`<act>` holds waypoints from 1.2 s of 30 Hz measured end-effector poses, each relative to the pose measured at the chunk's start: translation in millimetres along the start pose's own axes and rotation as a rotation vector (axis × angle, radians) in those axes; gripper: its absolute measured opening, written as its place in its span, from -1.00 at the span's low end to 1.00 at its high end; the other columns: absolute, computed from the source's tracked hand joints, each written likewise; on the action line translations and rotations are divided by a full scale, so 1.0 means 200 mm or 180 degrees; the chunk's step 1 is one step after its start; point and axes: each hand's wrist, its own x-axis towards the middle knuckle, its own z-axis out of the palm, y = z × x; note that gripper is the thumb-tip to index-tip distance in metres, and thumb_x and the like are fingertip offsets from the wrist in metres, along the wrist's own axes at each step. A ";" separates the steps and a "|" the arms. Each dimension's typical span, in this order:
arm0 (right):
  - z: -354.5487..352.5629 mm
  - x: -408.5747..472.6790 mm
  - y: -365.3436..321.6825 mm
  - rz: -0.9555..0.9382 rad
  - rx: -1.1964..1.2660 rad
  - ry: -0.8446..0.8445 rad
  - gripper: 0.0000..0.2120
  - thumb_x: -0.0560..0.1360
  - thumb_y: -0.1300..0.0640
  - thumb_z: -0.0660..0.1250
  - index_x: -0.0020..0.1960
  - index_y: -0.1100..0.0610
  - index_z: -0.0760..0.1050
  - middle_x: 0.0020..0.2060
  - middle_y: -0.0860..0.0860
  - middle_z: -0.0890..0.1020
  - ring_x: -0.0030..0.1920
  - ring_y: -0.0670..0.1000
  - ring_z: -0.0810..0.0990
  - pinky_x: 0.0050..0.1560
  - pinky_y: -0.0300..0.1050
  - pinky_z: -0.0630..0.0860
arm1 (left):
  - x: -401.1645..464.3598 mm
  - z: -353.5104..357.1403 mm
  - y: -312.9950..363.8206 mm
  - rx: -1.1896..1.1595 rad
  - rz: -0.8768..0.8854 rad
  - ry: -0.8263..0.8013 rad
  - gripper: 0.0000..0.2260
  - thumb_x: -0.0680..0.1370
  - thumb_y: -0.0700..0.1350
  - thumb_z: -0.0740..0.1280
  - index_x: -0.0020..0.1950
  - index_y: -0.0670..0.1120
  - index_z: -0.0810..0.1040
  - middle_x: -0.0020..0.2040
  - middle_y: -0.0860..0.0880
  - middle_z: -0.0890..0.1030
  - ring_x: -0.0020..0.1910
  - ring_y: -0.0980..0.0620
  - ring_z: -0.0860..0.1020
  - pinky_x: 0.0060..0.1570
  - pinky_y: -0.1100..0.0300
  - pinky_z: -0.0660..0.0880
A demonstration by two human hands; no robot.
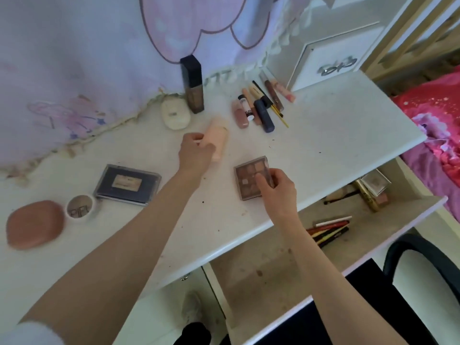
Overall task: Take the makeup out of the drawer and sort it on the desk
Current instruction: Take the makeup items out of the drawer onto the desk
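Note:
My left hand grips a peach-coloured bottle held tilted just over the white desk. My right hand pinches the near right corner of a square brown eyeshadow palette lying on the desk. Behind them lies a cluster of lip tubes, a dark blue tube and brushes. The open drawer below the desk edge holds pencils, a gold tube and a clear case.
A dark rectangular palette, a small round pot and a pink oval case lie at the left. A tall dark bottle and a white oval compact stand at the back. A black chair is at the right.

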 end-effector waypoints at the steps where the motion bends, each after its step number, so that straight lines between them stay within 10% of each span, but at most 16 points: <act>1: 0.01 0.00 -0.01 -0.0030 -0.0051 -0.0029 -0.90 0.54 0.11 0.27 -0.03 0.14 0.47 -0.32 -0.08 0.49 -0.32 -0.14 0.42 -0.38 -0.45 0.35 | 0.04 0.01 0.01 0.0026 0.0017 0.0008 -0.70 0.47 -0.26 0.27 0.20 -0.13 0.40 0.09 -0.09 0.47 0.09 -0.10 0.49 -0.04 0.08 0.50; 8: 0.04 0.00 -0.07 -0.0029 -0.0166 -0.0041 -0.95 0.52 0.10 0.30 -0.06 0.07 0.49 -0.24 -0.01 0.59 -0.15 0.11 0.60 -0.09 0.04 0.56 | 0.12 0.02 0.07 0.0805 0.0276 -0.0085 -0.71 0.49 -0.28 0.22 0.21 -0.22 0.47 0.17 -0.18 0.49 0.16 -0.14 0.48 -0.11 0.15 0.42; 21: 0.31 -0.16 -0.26 0.0421 0.0552 -0.0764 -0.81 0.52 0.22 0.26 0.13 0.14 0.46 -0.24 -0.03 0.62 -0.29 -0.13 0.55 -0.35 -0.32 0.51 | -0.25 -0.55 -0.32 0.1893 0.1817 0.0130 -0.76 0.56 -0.24 0.14 0.17 -0.19 0.50 0.16 -0.12 0.47 0.14 -0.06 0.43 0.16 0.25 0.28; 36: 0.55 -0.49 -0.18 -0.0061 -0.0816 -0.0427 -0.68 0.52 0.15 0.28 0.26 0.18 0.41 0.07 0.05 0.53 0.01 -0.03 0.50 0.00 -0.29 0.36 | -0.39 -0.79 -0.74 0.3098 0.2058 -0.0148 -0.55 0.60 -0.07 -0.04 0.45 -0.19 0.23 0.49 -0.12 0.18 0.47 -0.07 0.16 0.42 0.07 0.11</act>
